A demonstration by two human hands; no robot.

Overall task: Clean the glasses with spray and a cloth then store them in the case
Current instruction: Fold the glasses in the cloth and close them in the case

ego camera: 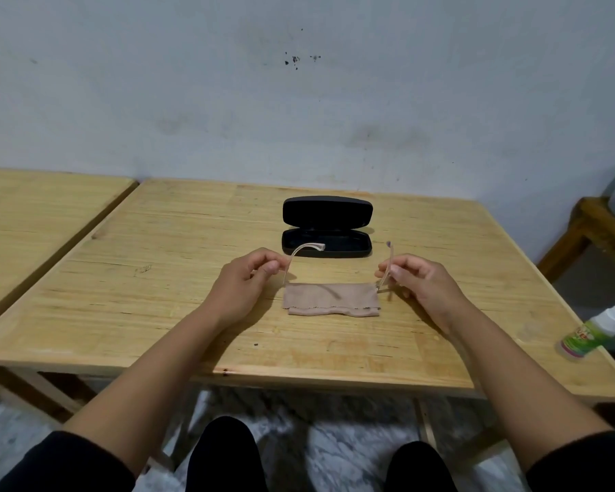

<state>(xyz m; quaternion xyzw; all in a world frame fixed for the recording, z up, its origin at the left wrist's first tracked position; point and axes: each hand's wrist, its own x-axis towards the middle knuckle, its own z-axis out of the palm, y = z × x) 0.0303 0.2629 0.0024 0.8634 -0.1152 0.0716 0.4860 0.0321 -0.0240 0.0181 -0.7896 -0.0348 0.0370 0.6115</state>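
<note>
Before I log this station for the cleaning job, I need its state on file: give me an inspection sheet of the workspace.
Surface: wooden table, scuffed, a second table on its left.
Job's things: glasses held by both temples above the cloth; black case open behind; spray bottle at the right edge.
Clutter: nothing seen.
Hands: left hand and right hand each pinch a temple.
Cables: nothing seen.
Surroundings: marked pale wall, wooden stool at right.

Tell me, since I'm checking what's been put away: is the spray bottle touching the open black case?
Apart. The head view shows the spray bottle at the table's right edge, with bare wood between it and the open black case near the far middle.
</note>
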